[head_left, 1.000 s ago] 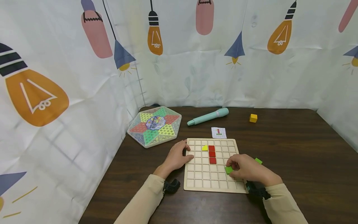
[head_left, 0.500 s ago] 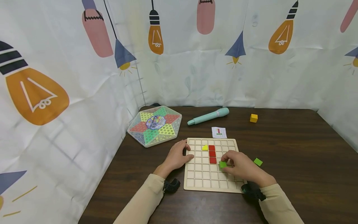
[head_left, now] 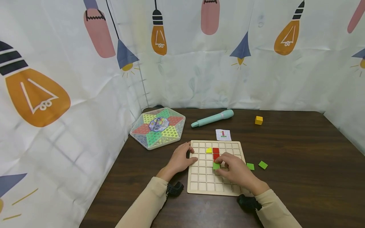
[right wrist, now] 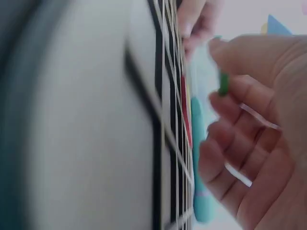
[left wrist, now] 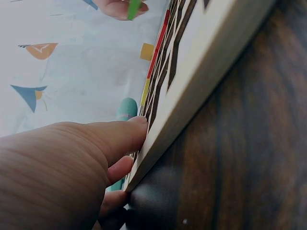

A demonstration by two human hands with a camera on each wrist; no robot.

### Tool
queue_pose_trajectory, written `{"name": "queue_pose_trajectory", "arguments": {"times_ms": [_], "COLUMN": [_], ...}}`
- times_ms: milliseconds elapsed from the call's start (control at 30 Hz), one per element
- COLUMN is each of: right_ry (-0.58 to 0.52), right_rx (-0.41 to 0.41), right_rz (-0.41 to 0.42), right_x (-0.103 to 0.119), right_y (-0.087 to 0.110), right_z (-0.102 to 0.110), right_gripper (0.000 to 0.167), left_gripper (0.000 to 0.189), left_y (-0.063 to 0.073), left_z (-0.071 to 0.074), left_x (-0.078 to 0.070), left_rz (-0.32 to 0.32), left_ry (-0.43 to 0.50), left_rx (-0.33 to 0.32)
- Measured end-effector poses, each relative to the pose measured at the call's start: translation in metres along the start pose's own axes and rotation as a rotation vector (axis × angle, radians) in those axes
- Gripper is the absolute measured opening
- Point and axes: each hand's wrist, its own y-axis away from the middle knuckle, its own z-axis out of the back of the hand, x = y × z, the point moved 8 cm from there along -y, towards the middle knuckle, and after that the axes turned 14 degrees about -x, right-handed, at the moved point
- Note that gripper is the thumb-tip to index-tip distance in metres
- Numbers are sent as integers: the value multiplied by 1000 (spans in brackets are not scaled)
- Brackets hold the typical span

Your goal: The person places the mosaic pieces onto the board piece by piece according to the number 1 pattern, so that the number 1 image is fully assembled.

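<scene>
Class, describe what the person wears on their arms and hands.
The left sleeve and right sleeve are plain, creased beige, reaching the wrists. The left wrist device and right wrist device are chunky and black. The left hand and right hand are ungloved.

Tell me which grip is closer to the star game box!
Left. The left grip, holding the wooden board, is just front-right of the star game box; the right grip, pinching a green tile over the board, is farther right.
</scene>
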Motion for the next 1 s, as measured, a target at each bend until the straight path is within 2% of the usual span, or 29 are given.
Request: {"name": "queue_pose_trajectory", "arguments": {"times_ms": [167,467,1000], "right_ry": [35,9,45], "right_rx": [-9,-1,28], "right_rz": [-21,-29,-28], "right_x": [2,7,7], "right_y": [1,2,4], "right_z": [-8,-19,-26], "right_gripper": [25,23,23], "left_gripper": [19,19,20], "left_y": [0,0,-1], "left_z": [1,1,-1], "left_x": [-1,1,4], "left_rz": [-4,9,29], "left_ry": [1,-4,-19], "left_rx": [-3,-3,3]}}
